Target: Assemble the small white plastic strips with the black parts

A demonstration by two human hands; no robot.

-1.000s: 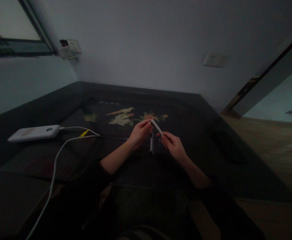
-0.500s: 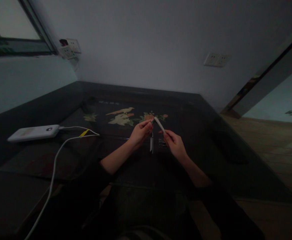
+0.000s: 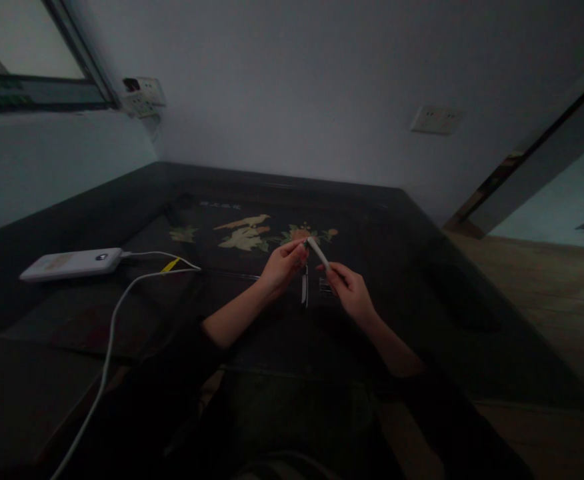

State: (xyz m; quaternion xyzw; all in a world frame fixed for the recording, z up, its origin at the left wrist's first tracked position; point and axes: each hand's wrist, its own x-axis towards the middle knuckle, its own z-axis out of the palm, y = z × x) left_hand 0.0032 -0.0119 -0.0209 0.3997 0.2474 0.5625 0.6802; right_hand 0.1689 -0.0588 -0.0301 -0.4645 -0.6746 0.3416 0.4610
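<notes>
In the head view, my right hand is closed around the lower end of a slim white stick-like tool, which slants up and to the left. The fingers of my left hand are pinched together right by the tool's upper end. Between those fingertips is something small and dark that I cannot make out. Below the hands, a narrow white strip-like piece lies on the dark table. Beside my right fingers sits a small shiny ridged item, partly hidden by the hand.
The dark glossy table bears a bird-and-flower picture. To the left lies a white power bank, its white cable running down toward my left arm. A pale wall with sockets rises behind.
The view has shifted slightly. The white tool's upper end sits a little lower and closer to my left fingertips; both hands keep nearly the same place and hold.
</notes>
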